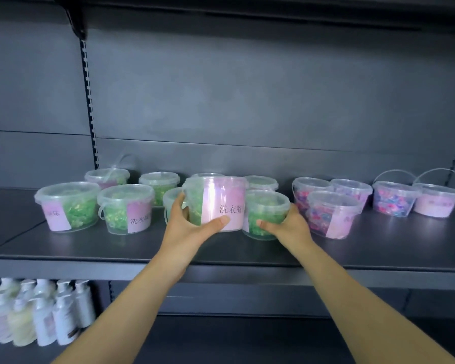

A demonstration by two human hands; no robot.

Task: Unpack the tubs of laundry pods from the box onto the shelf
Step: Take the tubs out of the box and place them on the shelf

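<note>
Several clear lidded tubs of laundry pods stand on the dark grey shelf (221, 248). My left hand (187, 222) grips a tub of green pods with a pink label (216, 200), held slightly above the shelf at the middle. My right hand (289, 224) holds another green-pod tub (267, 208) that sits on the shelf just to the right. Green tubs (69, 206) fill the left; tubs of pink and blue pods (331, 214) stand to the right. The box is out of view.
A slotted upright (90, 101) runs down the back panel at the left. Another shelf edge (221, 6) hangs overhead. White pump bottles (37, 311) stand on the lower shelf at the bottom left. Bare shelf surface lies in front of the tubs.
</note>
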